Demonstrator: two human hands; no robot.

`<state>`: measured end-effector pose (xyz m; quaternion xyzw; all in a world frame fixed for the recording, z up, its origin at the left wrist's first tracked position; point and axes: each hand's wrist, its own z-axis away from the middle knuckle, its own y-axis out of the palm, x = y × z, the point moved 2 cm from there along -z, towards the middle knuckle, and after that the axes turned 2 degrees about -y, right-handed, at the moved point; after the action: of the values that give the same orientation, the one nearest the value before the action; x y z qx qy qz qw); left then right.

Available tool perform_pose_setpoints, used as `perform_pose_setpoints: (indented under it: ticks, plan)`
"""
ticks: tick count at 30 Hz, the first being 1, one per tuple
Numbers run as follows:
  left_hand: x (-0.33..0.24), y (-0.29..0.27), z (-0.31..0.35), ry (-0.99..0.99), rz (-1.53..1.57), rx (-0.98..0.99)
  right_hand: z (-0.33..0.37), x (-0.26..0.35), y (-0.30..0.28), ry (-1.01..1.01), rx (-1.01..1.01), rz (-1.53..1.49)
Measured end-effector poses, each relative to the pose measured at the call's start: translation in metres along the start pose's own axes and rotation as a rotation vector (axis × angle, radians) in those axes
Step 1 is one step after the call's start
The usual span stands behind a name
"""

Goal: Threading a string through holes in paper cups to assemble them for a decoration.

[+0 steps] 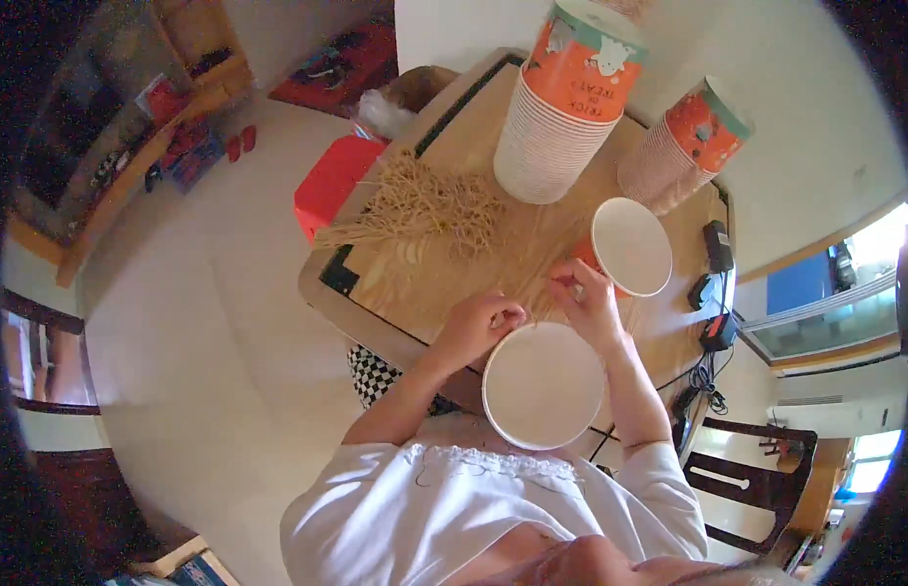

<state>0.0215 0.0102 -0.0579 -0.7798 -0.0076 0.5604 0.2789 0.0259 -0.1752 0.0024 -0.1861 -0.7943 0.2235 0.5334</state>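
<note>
A white-lined round paper bucket (544, 387) is in front of my body at the table's near edge, its open mouth toward me. At its upper left rim is my left hand (481, 325), fingers curled into a pinch. My right hand (587, 301) is above the rim's upper right side, thumb and fingers pressed together. What either pinch holds is too small to make out. Just beyond my right hand, a second paper bucket (632, 246) with an orange outside sits on the table. A heap of thin tan twisted cords (430, 205) lies beyond my left hand.
A tall stack of orange, green and white paper buckets (561, 127) stands at the back, with another stack (683, 146) to its right. Black power adapters (718, 332) and cables line the table's right edge. A red stool (339, 184) and a dark wooden chair (747, 479) flank the table.
</note>
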Motion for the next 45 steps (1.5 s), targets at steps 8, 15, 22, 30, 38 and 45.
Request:
perform_pose_setpoints:
  ticks: [8, 15, 22, 30, 38, 45]
  plan:
    - [0.03, 0.019, -0.022, -0.021, 0.256, 0.061, 0.0, 0.036, -0.001, -0.243, 0.449, 0.044]
    - [0.026, 0.028, -0.011, -0.115, 0.259, 0.118, -0.007, 0.018, -0.013, -0.131, 0.267, 0.187]
    - [0.011, 0.02, 0.001, -0.163, 0.319, 0.086, 0.013, 0.012, -0.01, 0.001, 0.399, 0.089]
    - [0.009, 0.029, -0.004, -0.238, 0.474, 0.079, 0.007, -0.004, -0.014, 0.02, 0.397, 0.072]
    - [0.01, 0.027, -0.002, -0.174, 0.431, -0.055, 0.003, -0.025, -0.011, 0.023, 0.528, 0.01]
    - [0.006, 0.023, -0.001, -0.264, 0.36, -0.034, -0.008, 0.002, 0.003, 0.196, 0.507, -0.163]
